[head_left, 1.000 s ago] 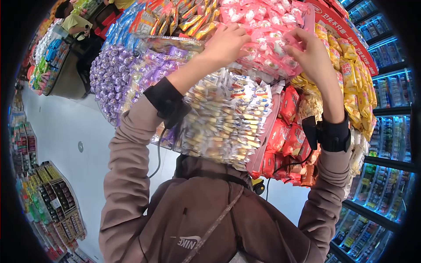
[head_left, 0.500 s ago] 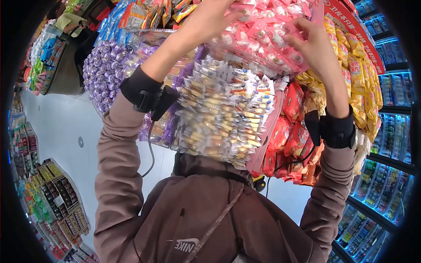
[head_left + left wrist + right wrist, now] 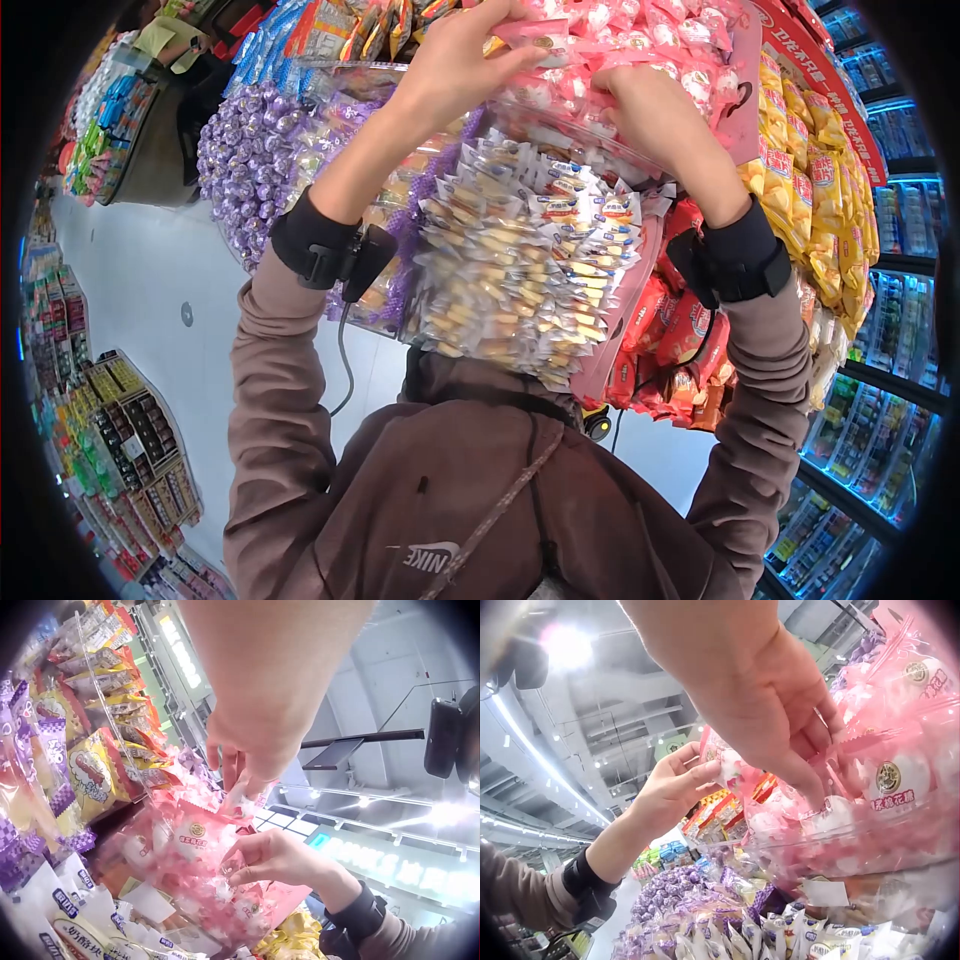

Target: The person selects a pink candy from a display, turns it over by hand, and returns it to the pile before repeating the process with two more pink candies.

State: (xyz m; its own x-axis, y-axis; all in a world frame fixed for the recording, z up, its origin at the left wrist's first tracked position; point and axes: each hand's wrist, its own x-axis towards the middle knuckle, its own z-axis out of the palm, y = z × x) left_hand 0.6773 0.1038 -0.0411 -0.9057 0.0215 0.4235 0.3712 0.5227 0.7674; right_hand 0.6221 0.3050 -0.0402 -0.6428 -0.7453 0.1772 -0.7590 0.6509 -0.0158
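My left hand (image 3: 460,65) pinches a pink-wrapped candy packet (image 3: 726,759) between thumb and fingers, raised at the left side of a heap of similar pink packets (image 3: 690,70). The wrapper's printed face and white filling show in the right wrist view. My right hand (image 3: 655,110) reaches down into the heap, its thumb and fingers apart and touching the pink packets (image 3: 889,780); some fingertips are hidden among them. A clear bin wall (image 3: 855,877) runs along the near side of the heap.
White-wrapped snack sticks (image 3: 530,260) fill the bin nearest the body. Purple-wrapped candies (image 3: 240,150) lie to the left, red packets (image 3: 690,330) and yellow bags (image 3: 820,180) to the right. Orange and yellow packets (image 3: 112,772) stand behind. Lit shelves (image 3: 905,290) line the right side.
My right hand has moved left and down into the pink packets. The left hand has shifted left from the heap, with a pink packet now visible in its fingers.
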